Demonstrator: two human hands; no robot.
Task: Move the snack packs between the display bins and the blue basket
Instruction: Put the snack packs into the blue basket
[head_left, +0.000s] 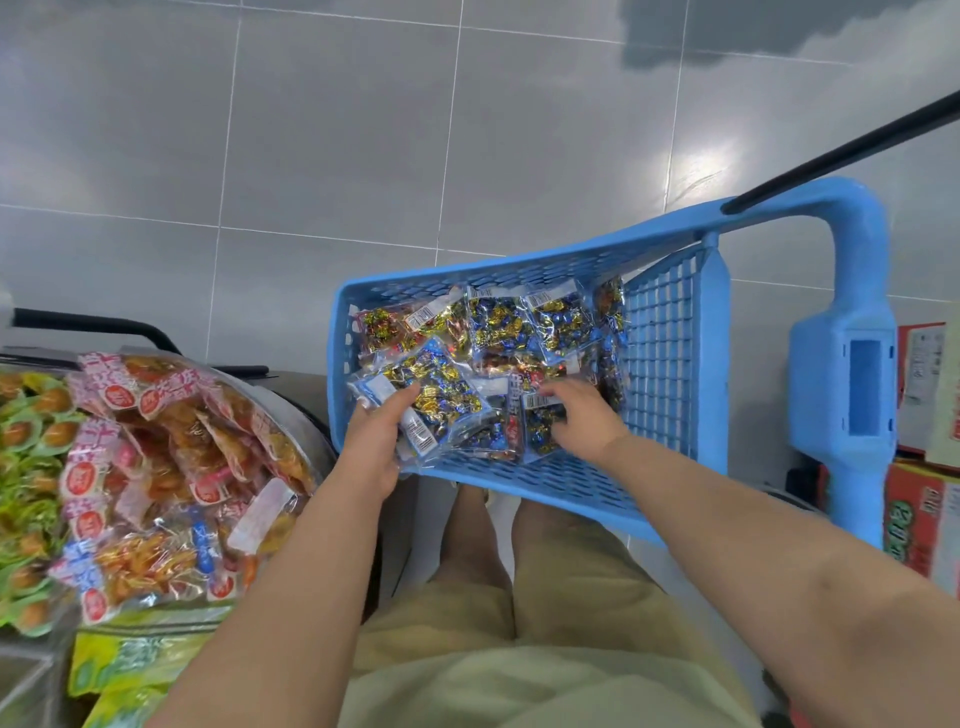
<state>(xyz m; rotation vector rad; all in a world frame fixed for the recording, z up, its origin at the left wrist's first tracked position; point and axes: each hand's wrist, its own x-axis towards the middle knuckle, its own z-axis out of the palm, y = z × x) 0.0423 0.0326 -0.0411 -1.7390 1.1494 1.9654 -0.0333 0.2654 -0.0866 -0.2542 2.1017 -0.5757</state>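
A blue basket (519, 483) stands on the floor in the middle, with several clear snack packs of blue and gold wrapped sweets (498, 322) inside. My left hand (371, 449) is shut on one such snack pack (431, 395) at the basket's near left corner, thumb on top. My right hand (582, 415) reaches into the basket with its fingers curled on another pack (543, 402) that has a barcode label. The display bin (291, 410) at the left holds orange snack packs (171, 457) with pink labels.
Green packs with round orange pieces (26, 447) lie at the far left. Yellow-green bags (130, 660) sit below them. The basket's tall blue handle (852, 374) rises at the right, with red cartons (924, 499) behind it. Grey tiled floor (363, 130) lies beyond. My legs stand under the basket.
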